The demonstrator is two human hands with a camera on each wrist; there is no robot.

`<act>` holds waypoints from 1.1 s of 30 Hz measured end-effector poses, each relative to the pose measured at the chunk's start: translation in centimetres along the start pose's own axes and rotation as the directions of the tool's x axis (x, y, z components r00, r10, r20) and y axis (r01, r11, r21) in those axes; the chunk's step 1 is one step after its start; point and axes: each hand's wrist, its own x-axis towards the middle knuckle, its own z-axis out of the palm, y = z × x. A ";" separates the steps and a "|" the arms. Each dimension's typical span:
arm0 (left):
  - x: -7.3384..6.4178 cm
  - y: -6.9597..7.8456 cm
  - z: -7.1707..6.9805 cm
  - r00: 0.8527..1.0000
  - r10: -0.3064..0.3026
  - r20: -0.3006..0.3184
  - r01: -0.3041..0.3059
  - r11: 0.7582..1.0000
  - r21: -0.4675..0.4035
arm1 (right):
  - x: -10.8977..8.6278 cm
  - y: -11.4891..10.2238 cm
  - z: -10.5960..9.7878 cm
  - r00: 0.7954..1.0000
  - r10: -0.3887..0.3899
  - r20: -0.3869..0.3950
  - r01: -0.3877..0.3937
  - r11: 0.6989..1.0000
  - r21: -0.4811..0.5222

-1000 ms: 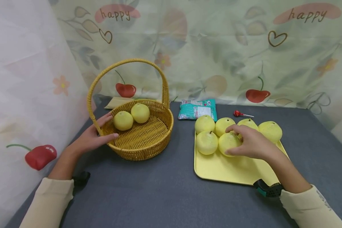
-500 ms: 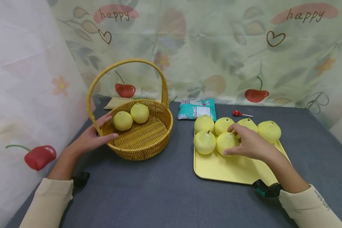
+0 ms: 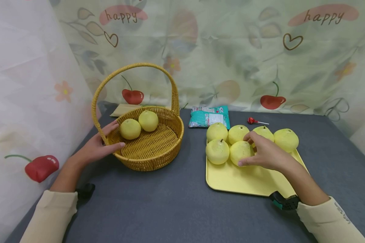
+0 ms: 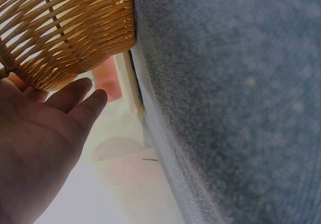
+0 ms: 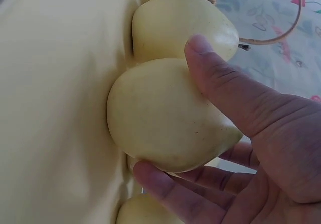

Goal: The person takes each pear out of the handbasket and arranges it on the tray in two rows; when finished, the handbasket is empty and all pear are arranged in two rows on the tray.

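In the head view my left hand [image 3: 98,147] holds the left side of a wicker basket [image 3: 152,164], thumb over the rim and fingers along the outside. The left wrist view shows those fingers [image 4: 70,96] against the basket's woven wall [image 4: 75,28]. Two yellow pears, one nearer [image 3: 130,129] and one farther [image 3: 148,120], lie inside the basket. My right hand [image 3: 266,152] grips a front-row pear [image 3: 241,152] on a yellow tray [image 3: 234,182]. In the right wrist view its thumb lies on one side of that pear [image 5: 165,116], fingers on the other.
Beside the gripped pear sits another pear [image 3: 217,152], with a row of several more behind. A teal packet [image 3: 209,117] and a red lollipop [image 3: 252,120] lie behind the tray. The basket's tall handle [image 3: 144,64] arches over it. A patterned curtain [image 3: 213,67] hangs behind.
The gripped pear and its front-row neighbour have shifted slightly left on the tray, with my right fingers drawn closer around the pear. My left hand stays at the basket.
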 end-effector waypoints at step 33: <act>0.0 0.2 0.0 1.000 0.002 0.001 -0.002 1.000 0.006 | 0.2 -4.3 -3.3 0.972 -0.079 -0.220 0.147 0.938 0.313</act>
